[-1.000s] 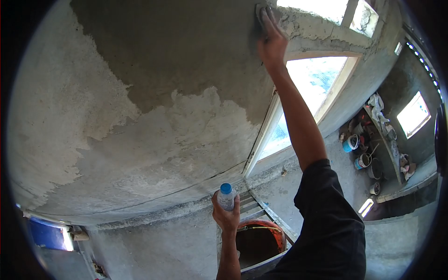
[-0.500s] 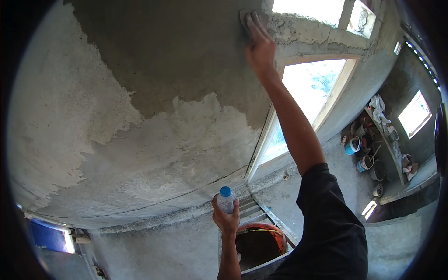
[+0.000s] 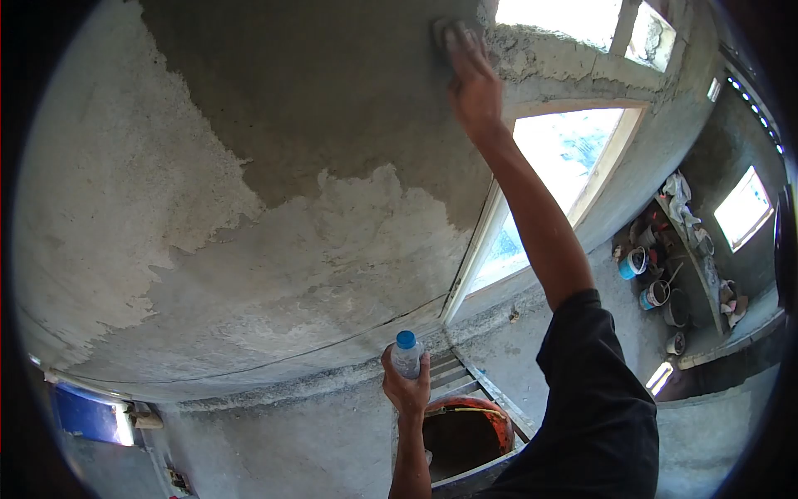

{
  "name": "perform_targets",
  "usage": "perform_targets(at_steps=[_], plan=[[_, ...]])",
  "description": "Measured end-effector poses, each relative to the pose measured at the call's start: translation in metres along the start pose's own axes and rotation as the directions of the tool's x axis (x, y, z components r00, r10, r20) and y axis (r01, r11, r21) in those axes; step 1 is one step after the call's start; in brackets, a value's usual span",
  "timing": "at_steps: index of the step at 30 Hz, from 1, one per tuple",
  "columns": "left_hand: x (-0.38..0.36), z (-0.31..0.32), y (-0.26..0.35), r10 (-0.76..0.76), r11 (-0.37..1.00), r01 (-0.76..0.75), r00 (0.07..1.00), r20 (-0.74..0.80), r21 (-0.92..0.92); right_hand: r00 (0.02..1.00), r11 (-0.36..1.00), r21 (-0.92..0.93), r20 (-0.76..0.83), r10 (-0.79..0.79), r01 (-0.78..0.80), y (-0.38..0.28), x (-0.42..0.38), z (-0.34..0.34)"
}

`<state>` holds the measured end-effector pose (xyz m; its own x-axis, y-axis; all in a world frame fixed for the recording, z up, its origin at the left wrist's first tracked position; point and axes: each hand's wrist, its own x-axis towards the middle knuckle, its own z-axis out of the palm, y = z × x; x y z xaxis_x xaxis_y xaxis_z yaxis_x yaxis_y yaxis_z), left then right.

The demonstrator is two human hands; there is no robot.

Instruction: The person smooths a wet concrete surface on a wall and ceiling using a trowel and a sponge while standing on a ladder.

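Observation:
My left hand [image 3: 406, 384] is wrapped round a clear plastic bottle [image 3: 406, 361] with a blue cap, held upright in front of the wall's lower part. My right arm reaches far up to the plastered wall [image 3: 324, 91]. High on its dark, damp-looking area, my right hand [image 3: 475, 79] presses a small flat grey pad [image 3: 439, 33] against the surface, just left of the upper window opening. Motion smears the fingertips and the pad, so its exact kind cannot be made out. Paler, rough-edged patches lie to the left of and below the dark plaster.
Below my left hand, an orange-rimmed tub [image 3: 504, 424] with dark contents stands by a slatted wooden platform [image 3: 453, 376]. A framed window [image 3: 544, 179] is right of the plaster. Buckets [image 3: 633, 263] and a cluttered shelf [image 3: 694, 249] stand at the far right.
The whole view has shifted slightly. My right hand and the pad stay near the upper window corner, now more blurred. My left hand still holds the bottle.

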<state>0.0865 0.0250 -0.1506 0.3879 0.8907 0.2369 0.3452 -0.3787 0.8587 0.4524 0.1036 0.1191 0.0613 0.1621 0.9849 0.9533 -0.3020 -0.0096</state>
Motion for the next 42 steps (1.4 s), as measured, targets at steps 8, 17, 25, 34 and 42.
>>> perform_targets(at_steps=[8, 17, 25, 34, 42], plan=[[0.002, -0.002, -0.007, 0.068, 0.998, -0.069, 0.997, -0.047, -0.008, 0.981, 0.974, -0.124, 0.028, 0.193, -0.189, 0.030, -0.093, -0.005], [0.001, -0.003, 0.000, 0.022, 1.000, -0.023, 1.000, -0.008, -0.012, 0.994, 0.993, -0.085, 0.073, 0.085, -0.079, 0.025, -0.052, 0.016], [0.001, -0.004, -0.001, 0.016, 1.000, -0.017, 1.000, -0.016, -0.020, 0.940, 0.951, 0.069, -0.142, 0.310, -0.303, 0.018, -0.039, 0.000], [0.000, 0.000, -0.010, 0.069, 0.998, -0.069, 0.997, -0.047, -0.009, 0.916, 0.911, -0.104, -0.078, 0.392, -0.399, 0.045, -0.062, 0.001], [0.000, 0.000, -0.005, -0.005, 1.000, 0.005, 1.000, 0.013, -0.018, 0.986, 0.987, 0.038, -0.047, 0.158, -0.156, -0.007, -0.005, 0.004]])
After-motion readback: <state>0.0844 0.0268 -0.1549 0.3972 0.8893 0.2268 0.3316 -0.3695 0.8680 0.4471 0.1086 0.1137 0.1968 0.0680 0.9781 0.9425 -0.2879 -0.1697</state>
